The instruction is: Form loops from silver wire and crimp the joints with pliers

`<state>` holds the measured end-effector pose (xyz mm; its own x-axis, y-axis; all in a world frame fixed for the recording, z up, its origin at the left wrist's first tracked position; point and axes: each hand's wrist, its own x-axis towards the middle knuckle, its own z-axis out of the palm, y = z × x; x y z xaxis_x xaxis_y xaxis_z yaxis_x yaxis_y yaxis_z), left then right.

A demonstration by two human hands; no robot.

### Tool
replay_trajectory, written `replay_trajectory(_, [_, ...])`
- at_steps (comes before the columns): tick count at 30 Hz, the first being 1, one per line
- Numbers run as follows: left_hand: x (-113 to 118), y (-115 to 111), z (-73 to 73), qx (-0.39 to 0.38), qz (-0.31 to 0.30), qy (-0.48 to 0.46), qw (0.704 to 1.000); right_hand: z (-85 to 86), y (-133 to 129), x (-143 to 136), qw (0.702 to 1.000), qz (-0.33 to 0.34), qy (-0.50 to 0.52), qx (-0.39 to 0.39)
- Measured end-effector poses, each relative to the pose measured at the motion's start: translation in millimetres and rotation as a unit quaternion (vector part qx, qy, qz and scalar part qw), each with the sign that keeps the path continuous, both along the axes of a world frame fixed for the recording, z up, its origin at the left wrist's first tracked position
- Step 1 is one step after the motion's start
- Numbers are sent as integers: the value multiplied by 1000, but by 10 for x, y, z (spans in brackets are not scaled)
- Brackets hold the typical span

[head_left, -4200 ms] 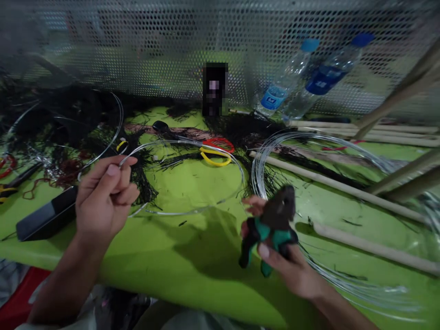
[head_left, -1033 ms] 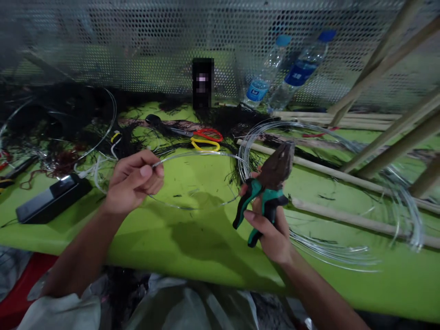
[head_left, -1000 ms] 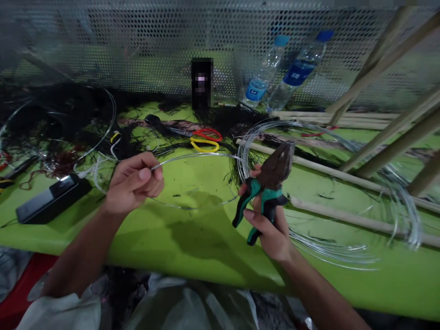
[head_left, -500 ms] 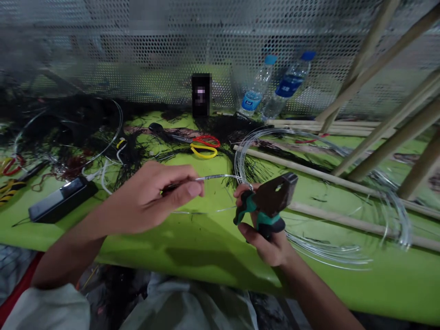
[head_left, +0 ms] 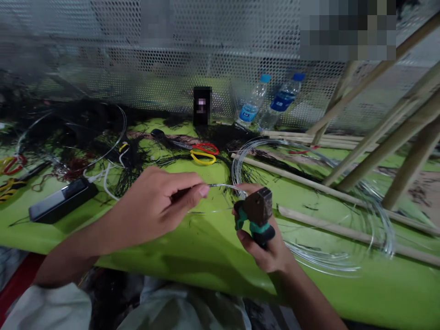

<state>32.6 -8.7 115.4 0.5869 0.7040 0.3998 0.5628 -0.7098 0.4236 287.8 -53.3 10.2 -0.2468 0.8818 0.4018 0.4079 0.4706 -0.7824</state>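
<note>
My left hand [head_left: 165, 195] is closed, with thumb and forefinger pinching a thin silvery wire [head_left: 222, 185]. From there the wire runs across to my right hand [head_left: 271, 252]. That hand is wrapped round the green and black handles of a pair of pliers [head_left: 259, 208], whose dark jaws point up and away from me. The wire passes behind the pliers near the right fingers; whether those fingers also pinch it I cannot tell. Just beyond lies a large coil of wire [head_left: 237, 165].
Scissors [head_left: 203, 156] with red and yellow handles lie past my hands. Two water bottles [head_left: 248, 112] lean on the perforated metal panel [head_left: 165, 64]. Wooden poles [head_left: 374, 146] fill the right side. A black box with a cable [head_left: 63, 199] and black fibres [head_left: 62, 123] lie left.
My left hand has slid slightly right along the wire, closer to my right hand. The pliers have turned, jaws now tilted more steeply and a little further left. The camera view has tipped up.
</note>
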Motion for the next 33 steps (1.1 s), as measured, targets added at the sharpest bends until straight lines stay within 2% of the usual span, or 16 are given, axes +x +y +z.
replay_trajectory(2, [-26, -28, -36, 62, 27, -26, 997, -67, -35, -23, 996, -81, 14, 25])
replay_trajectory(4, [-56, -54, -100, 138, 53, -49, 988, -131, -65, -47, 991, -124, 31, 24])
replay_trajectory(7, [-79, -56, -227, 246, 63, -64, 965, -168, -100, -93, 995, -82, 35, -34])
replay_trajectory(10, [-62, -3, -329, 302, 41, -73, 950, -157, -134, -169, 991, -5, 55, -118])
replay_trajectory(14, [-9, 87, -375, 303, 17, -97, 948, -164, -163, -279, 978, 56, 85, -182])
replay_trajectory(17, [16, 124, -369, 305, -3, -102, 947, -188, -176, -326, 979, 51, 90, -177])
replay_trajectory(24, [44, 140, -402, 417, -36, -32, 908, -168, -208, -389, 995, -19, 8, -102])
replay_trajectory(28, [43, 158, -490, 396, -43, -38, 916, -136, -177, -416, 997, 1, 9, -80])
replay_trajectory(33, [28, 181, -554, 412, -55, -36, 909, -142, -140, -434, 998, 21, 13, -58])
